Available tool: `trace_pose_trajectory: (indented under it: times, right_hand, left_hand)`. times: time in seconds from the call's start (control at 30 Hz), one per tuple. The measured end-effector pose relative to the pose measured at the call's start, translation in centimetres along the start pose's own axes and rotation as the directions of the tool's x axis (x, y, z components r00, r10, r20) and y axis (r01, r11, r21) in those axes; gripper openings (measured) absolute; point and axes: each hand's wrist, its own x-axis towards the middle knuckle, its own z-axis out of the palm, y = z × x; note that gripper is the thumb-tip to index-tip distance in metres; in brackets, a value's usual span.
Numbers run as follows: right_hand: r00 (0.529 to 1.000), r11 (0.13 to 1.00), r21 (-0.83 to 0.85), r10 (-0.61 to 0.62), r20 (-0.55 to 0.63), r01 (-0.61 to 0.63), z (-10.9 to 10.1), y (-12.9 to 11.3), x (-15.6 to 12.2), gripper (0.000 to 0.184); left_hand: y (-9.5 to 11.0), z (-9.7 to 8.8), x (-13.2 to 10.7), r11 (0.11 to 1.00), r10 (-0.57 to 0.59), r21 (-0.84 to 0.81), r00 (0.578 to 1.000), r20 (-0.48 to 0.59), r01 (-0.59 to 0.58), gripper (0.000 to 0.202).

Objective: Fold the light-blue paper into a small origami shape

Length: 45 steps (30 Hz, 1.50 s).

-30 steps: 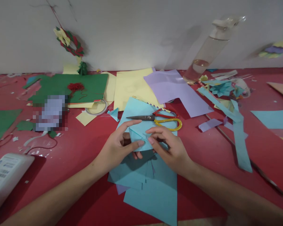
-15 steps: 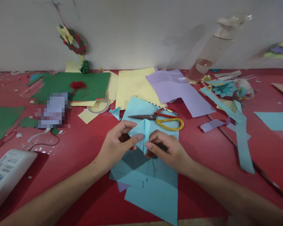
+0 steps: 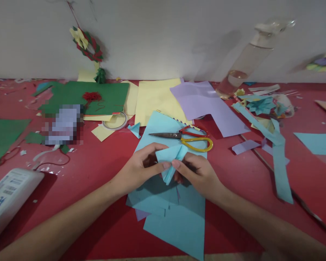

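Observation:
A small folded piece of light blue paper (image 3: 170, 155) is held up between both hands, its creases running toward its lower tip. My left hand (image 3: 145, 165) pinches its left side, thumb on the front and fingers behind. On the right side, my right hand (image 3: 197, 168) grips it with the thumb pressed near the centre fold; its other fingers are partly hidden. Beneath the hands lie light blue sheets (image 3: 179, 224). Just beyond the folded paper rest scissors (image 3: 179, 137) with one red and one yellow handle, beside a dotted pencil-like stick (image 3: 176, 120).
A yellow sheet (image 3: 157, 98), a purple sheet (image 3: 206, 98) and green paper (image 3: 108, 94) lie at the back. A roll of tape (image 3: 115, 121) is left of the scissors. A spray bottle (image 3: 246, 65) stands back right, near blue strips (image 3: 279, 163). A white power bank (image 3: 13, 195) sits left.
The folded blue paper has been turned and tilted in the hands, its top now leaning right. My right thumb has shifted up toward the centre fold, close to the left thumb.

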Motion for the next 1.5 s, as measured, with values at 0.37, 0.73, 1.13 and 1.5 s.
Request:
trace_pose_trajectory:
  times: [0.37, 0.73, 1.13, 1.5]
  right_hand:
    - [0.992, 0.995, 0.088, -0.027, -0.126, 0.039, -0.2, -0.1, 0.2, 0.025]
    - [0.905, 0.861, -0.334, -0.423, -0.048, 0.385, -2.4, 0.1, 0.9, 0.014]
    - [0.921, 0.892, -0.288, -0.383, -0.074, 0.348, -1.8, 0.2, 1.0, 0.008]
    - [0.977, 0.994, 0.090, -0.048, -0.208, 0.068, -0.7, 0.0, 0.7, 0.022]
  left_hand:
    - [0.4, 0.5, -0.2, 0.983, -0.087, -0.150, 0.989, 0.118, 0.104, 0.020]
    - [1.0, -1.4, 0.2, 0.987, -0.091, -0.117, 0.986, 0.143, 0.108, 0.026]
    - [0.3, -1.0, 0.1, 0.998, -0.015, 0.070, 0.997, 0.076, 0.010, 0.027]
    - [0.3, -0.8, 0.3, 0.997, -0.034, 0.072, 0.995, 0.089, 0.028, 0.029]
